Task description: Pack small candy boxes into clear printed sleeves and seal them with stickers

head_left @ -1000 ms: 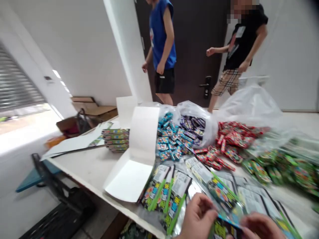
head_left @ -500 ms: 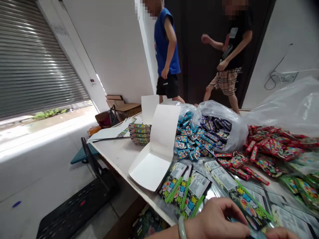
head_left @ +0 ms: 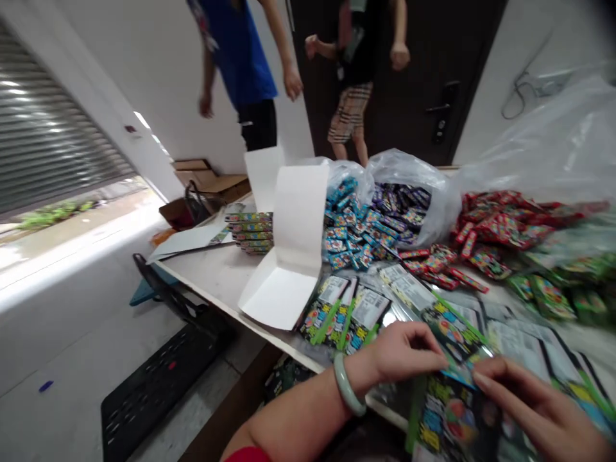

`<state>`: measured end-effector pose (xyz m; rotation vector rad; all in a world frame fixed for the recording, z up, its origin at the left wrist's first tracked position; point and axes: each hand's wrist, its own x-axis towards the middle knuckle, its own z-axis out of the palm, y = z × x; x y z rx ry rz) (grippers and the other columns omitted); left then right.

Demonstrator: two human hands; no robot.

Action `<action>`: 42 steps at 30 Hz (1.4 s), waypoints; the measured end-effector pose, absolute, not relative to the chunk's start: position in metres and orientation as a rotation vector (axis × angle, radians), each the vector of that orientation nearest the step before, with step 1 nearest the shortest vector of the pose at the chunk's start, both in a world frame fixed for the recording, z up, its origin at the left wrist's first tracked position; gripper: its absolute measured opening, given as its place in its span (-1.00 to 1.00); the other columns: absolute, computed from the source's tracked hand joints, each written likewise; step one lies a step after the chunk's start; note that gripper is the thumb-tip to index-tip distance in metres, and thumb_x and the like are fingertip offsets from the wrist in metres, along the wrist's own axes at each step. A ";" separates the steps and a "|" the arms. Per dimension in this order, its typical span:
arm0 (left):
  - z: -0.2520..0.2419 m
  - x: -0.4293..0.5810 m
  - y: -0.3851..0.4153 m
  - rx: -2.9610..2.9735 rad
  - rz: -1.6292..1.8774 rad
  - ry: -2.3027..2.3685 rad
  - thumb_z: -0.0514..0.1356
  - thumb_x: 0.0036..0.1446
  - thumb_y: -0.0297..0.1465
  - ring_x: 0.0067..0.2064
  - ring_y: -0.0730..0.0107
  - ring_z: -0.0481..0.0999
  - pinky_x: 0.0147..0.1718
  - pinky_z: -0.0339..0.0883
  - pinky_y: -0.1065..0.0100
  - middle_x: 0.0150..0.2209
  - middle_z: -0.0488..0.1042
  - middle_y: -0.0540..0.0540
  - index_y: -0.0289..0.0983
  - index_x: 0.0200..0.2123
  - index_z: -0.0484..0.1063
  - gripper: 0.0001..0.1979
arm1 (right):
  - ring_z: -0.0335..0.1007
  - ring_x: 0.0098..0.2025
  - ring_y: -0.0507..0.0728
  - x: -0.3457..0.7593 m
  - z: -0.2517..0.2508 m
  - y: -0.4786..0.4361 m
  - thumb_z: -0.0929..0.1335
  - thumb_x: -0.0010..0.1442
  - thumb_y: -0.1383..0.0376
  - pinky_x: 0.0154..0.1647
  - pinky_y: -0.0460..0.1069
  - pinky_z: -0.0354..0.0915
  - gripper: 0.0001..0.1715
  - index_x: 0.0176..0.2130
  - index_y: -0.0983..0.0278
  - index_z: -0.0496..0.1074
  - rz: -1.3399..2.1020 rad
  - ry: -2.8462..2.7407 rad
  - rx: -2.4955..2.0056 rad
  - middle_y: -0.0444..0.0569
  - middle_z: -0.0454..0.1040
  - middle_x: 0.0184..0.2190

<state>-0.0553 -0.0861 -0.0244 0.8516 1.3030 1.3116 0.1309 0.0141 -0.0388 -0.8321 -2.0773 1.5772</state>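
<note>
Between the hands: printed foil packet (head_left: 455, 417), green strip down its left side, long axis running roughly top to bottom of the view with a slight tilt, upper end at the fingers, lower end cut off by the frame edge.
Left hand (head_left: 402, 353): half closed, fingertips pinching the packet's upper edge; jade bangle (head_left: 346, 385) on the wrist.
Right hand (head_left: 534, 401): fingers extended, lying across the packet's upper right; cannot tell if it grips.
Just beyond the hands: flat packets (head_left: 337, 311) in overlapping rows on the table (head_left: 216, 276).
Ahead of the hands: clear plastic bag (head_left: 414, 173), open, holding purple packs (head_left: 399, 205); blue packs (head_left: 341, 224) spill out beside it, with another bag behind them.
Ahead right of the hands: red packs (head_left: 500, 224) in a heap, below a large clear plastic sheet (head_left: 543, 141); green packs (head_left: 548, 298) nearer the right hand.
Ahead left of the hands: open white carton (head_left: 289, 256), flaps up, nothing visible inside; small boxes (head_left: 249, 232) in a stack just left of it.
Far side of the table: two co-workers (head_left: 289, 83) standing by a dark door (head_left: 447, 109), hands not on anything.
</note>
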 end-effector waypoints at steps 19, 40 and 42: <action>-0.007 -0.070 -0.097 1.225 1.145 1.408 0.23 0.10 -0.32 -0.36 0.46 0.36 -0.35 0.23 0.38 -0.39 0.44 -0.04 -0.32 -0.40 0.44 -0.84 | 0.37 -0.03 0.11 0.140 -0.035 -0.016 0.31 0.28 0.36 -0.03 0.06 0.31 -0.82 -0.12 0.13 0.43 1.155 -2.142 -0.562 -0.05 0.45 -0.15; -0.041 -0.057 -0.118 1.297 1.345 1.374 0.20 0.20 -0.40 -0.11 0.33 0.48 -0.14 0.40 0.31 -0.14 0.47 -0.13 -0.23 -0.06 0.41 -0.77 | 0.36 -0.11 0.13 0.139 -0.040 -0.023 0.28 0.27 0.42 -0.10 0.08 0.31 -0.82 -0.17 0.17 0.39 1.058 -2.072 -0.574 -0.03 0.40 -0.21; -0.037 -0.058 -0.118 1.416 1.318 1.398 0.16 0.23 -0.41 -0.10 0.31 0.47 -0.11 0.38 0.29 -0.17 0.48 -0.13 -0.24 -0.14 0.46 -0.85 | 0.36 -0.09 0.14 0.138 -0.039 -0.023 0.27 0.28 0.41 -0.08 0.10 0.31 -0.83 -0.16 0.17 0.39 1.049 -2.059 -0.590 -0.02 0.41 -0.21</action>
